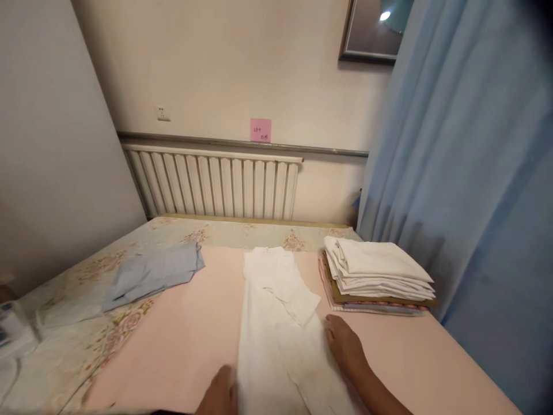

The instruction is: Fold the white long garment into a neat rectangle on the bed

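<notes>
A white long garment (276, 340), probably a shirt, lies lengthwise on a pink cloth (185, 340), its right side folded inward with a sleeve-like flap across it. My right hand (345, 349) rests by the garment's right edge, fingers stretched forward, nothing visible in it. Near the lower left edge, my left hand (220, 392) is partly cut off by the frame; its fingers look loosely bent and hold nothing that I can see.
Folded white cloths (380, 265) are stacked over coloured ones at the right. A folded blue-grey cloth (155, 274) lies left on the floral table cover (103, 268). A white device (15, 331) with a cord stands far left. A blue curtain (466, 173) borders the right, a radiator (216, 178) the back.
</notes>
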A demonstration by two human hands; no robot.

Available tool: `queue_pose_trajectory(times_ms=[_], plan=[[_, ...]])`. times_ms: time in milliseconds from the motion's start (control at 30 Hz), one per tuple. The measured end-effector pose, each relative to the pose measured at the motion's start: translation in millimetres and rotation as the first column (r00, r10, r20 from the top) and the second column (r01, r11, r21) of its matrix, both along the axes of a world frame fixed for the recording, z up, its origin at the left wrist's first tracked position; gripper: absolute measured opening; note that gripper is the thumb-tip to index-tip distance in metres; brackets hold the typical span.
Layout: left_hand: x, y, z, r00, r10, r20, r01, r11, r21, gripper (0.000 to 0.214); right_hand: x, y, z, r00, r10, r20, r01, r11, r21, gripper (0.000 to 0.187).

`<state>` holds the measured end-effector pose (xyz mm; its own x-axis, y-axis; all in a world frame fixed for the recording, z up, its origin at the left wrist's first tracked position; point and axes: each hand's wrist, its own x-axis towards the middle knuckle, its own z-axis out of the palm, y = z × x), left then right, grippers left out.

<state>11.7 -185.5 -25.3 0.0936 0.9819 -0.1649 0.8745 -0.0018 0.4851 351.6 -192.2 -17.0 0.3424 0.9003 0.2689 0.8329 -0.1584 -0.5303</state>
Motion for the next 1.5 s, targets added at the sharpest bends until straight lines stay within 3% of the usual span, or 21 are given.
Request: queue_pose_trajectory(times_ms=[100, 200, 300, 467, 600, 867, 1233, 1500], plan=[[23.6, 15.1, 12.5, 0.996, -0.043, -0.082, 0.061, 0.972, 0.226, 0.051, -19.1, 13.3, -11.4, 0.973, 0.138, 0.186, -0.161, 0.98, 0.119, 0.04], [59.7, 42.0, 14.9, 0.967, -0.201, -0.159, 0.237, 0.938, 0.252, 0.054, -40.0, 24.5, -33.9, 0.882, 0.346, 0.32, -0.397, 0.911, 0.109, 0.046], [87.7, 72.6, 2.0, 0.924, -0.289, -0.25, 0.349, 0.904, 0.247, 0.056, -50.2, 26.1, -53.3, 0.803, 0.447, 0.395, -0.497, 0.867, 0.027, 0.054], [94.0, 118.5, -34.7, 0.893, -0.226, -0.39, 0.367, 0.867, 0.337, 0.053, -49.3, 22.7, -58.4, 0.798, 0.447, 0.404, -0.469, 0.882, -0.049, 0.056], [90.6, 150.5, -50.4, 0.905, -0.138, -0.403, 0.329, 0.827, 0.456, 0.053, -47.7, 26.1, -59.5, 0.798, 0.437, 0.414, -0.463, 0.886, -0.043, 0.059], [102.0, 203.2, -50.3, 0.918, -0.043, -0.393, 0.262, 0.81, 0.524, 0.055, -41.8, 38.4, -76.1, 0.741, 0.447, 0.501, -0.536, 0.843, 0.04, 0.063], [104.4, 256.7, -51.7, 0.931, 0.008, -0.365, 0.206, 0.815, 0.541, 0.06, -34.3, 52.3, -80.6, 0.581, 0.311, 0.752, -0.6, 0.788, 0.137, 0.049], [99.9, 266.2, -50.3, 0.933, -0.037, -0.357, 0.237, 0.811, 0.534, 0.058, -42.2, 42.4, -69.5, 0.724, 0.378, 0.578, -0.518, 0.85, 0.092, 0.052]])
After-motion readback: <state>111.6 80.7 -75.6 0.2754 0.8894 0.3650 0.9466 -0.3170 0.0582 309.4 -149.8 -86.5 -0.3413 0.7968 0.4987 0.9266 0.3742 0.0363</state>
